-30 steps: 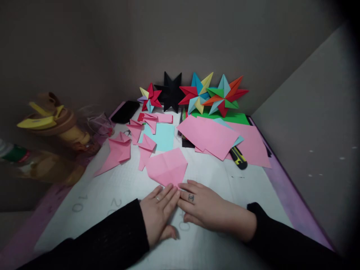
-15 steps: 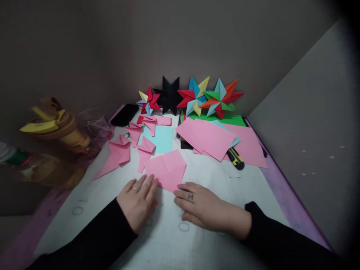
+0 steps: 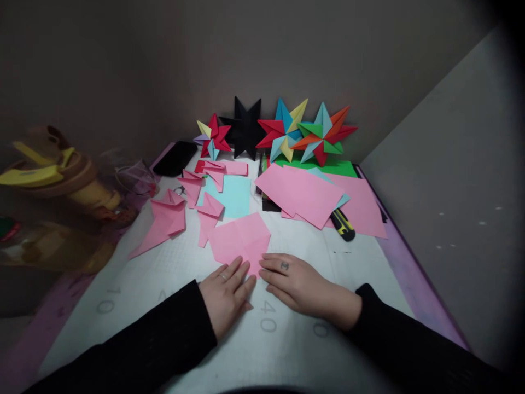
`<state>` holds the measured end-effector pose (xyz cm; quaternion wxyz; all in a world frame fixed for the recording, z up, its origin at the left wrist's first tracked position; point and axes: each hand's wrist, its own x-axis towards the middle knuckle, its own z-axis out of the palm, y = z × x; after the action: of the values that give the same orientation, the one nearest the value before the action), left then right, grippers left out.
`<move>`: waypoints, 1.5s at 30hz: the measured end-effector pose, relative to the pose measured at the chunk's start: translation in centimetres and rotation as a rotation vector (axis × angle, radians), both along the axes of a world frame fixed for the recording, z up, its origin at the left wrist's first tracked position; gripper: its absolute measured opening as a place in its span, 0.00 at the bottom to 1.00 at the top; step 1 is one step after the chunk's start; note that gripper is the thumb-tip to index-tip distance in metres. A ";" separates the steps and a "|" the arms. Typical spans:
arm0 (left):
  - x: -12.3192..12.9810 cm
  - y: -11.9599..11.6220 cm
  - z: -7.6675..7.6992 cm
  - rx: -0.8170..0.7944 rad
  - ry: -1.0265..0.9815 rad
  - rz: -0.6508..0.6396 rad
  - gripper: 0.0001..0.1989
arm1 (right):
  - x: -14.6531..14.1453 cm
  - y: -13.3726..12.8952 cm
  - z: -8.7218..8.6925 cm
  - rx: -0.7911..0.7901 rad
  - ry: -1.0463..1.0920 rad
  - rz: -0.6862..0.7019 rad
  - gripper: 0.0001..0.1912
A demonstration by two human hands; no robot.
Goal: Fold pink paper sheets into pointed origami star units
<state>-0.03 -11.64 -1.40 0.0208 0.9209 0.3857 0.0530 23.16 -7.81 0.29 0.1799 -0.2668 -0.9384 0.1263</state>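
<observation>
A pink sheet of folded paper (image 3: 240, 238) lies flat on the white mat, with crease lines showing and a point toward me. My left hand (image 3: 229, 293) rests palm down at its lower left edge, fingers stretched out over the paper. Opposite it, my right hand (image 3: 301, 284) lies flat with its fingertips on the lower right edge. Both hands are open. Just beyond the sheet's left side are a small folded pink piece (image 3: 210, 213) and a larger folded pink piece (image 3: 166, 219).
Pink sheets (image 3: 303, 194) lie at the right, partly over a yellow-black utility knife (image 3: 343, 225). Folded paper stars (image 3: 285, 131) lean on the back wall beside a black star (image 3: 246, 128). A phone (image 3: 175, 158), a lidded cup (image 3: 61, 180) and a bottle (image 3: 53, 246) stand left.
My left hand has slid right along the paper's lower edge, closer to my right hand. My right hand has shifted slightly up. The whole view has shifted a little.
</observation>
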 end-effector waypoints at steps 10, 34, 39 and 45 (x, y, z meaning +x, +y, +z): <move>0.5 -0.2 0.5 -0.029 0.084 0.015 0.26 | 0.1 -0.1 0.0 0.020 -0.154 0.045 0.19; -0.8 0.2 2.2 -0.097 0.224 0.513 0.33 | -0.2 -0.1 0.9 -0.148 -0.235 0.019 0.27; -1.3 0.8 2.9 0.062 0.113 0.373 0.29 | -0.8 0.4 1.0 -0.189 -0.247 0.018 0.31; -0.1 1.6 1.1 -0.105 0.101 0.016 0.44 | -0.8 0.6 1.0 -0.182 -0.195 0.054 0.31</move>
<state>-0.08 -10.09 -0.29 0.0494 0.9168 0.3960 -0.0137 22.38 -7.24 1.33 0.0596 -0.2678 -0.9428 0.1891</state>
